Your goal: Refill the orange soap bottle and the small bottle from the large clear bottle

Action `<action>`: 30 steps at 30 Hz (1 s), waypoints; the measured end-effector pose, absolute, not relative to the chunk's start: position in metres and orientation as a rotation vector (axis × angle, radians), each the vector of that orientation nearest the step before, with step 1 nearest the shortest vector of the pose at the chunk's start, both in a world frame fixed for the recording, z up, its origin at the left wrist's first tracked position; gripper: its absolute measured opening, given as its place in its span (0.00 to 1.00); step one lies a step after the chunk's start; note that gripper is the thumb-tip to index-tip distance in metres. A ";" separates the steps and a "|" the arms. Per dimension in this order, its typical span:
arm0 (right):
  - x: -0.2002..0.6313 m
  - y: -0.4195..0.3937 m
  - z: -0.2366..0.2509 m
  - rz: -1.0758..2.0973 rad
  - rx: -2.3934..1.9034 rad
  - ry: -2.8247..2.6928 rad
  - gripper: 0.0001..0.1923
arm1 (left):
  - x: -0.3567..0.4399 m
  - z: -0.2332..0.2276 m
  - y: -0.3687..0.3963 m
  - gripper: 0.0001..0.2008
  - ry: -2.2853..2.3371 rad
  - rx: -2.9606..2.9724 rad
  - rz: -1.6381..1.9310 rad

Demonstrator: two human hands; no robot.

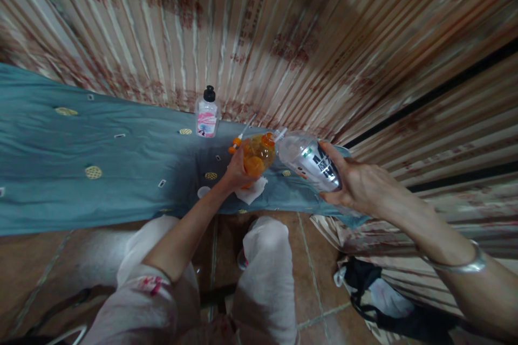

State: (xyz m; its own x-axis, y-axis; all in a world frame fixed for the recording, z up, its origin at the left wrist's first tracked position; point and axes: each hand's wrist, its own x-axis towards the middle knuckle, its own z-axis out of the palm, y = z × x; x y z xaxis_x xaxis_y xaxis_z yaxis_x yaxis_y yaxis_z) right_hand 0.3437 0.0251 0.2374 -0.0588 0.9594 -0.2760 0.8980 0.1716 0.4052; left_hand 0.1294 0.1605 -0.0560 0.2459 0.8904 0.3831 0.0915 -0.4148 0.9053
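The left hand (238, 168) grips a translucent orange plastic bottle (259, 155) above a bench (133, 161) covered in teal cloth with yellow pineapple-like prints. The right hand (358, 182) holds a larger clear plastic bottle with a silver, black-lettered label (311, 160), tilted so its neck meets the orange bottle's mouth; whether the two touch is unclear. Just beyond the left hand lies a white-and-orange spray head with a thin tube (235, 145). A clear bottle with a black cap and pink label (206, 119) stands farther left, near a pleated beige curtain with reddish prints (243, 32). A crumpled white tissue (254, 192) and a small round whitish cap (203, 192) lie near the bench's front edge.
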 end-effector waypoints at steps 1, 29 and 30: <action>0.344 0.025 0.237 0.172 1.746 1.988 0.54 | 0.129 -0.056 0.160 0.64 0.911 1.721 1.254; 0.370 0.026 0.215 0.492 1.650 2.179 0.55 | 0.130 -0.060 0.164 0.63 0.871 1.760 1.305; 0.370 0.026 0.215 0.486 1.648 2.182 0.55 | 0.130 -0.060 0.164 0.63 0.879 1.766 1.307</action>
State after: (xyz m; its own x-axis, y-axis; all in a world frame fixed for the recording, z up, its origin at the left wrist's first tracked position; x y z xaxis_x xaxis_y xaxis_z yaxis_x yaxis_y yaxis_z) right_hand 0.3700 0.0259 0.2149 -0.2531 0.9642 -0.0793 0.8392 0.2596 0.4778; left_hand 0.1297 0.1636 -0.0601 0.2404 0.8619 0.4464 0.0885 -0.4775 0.8742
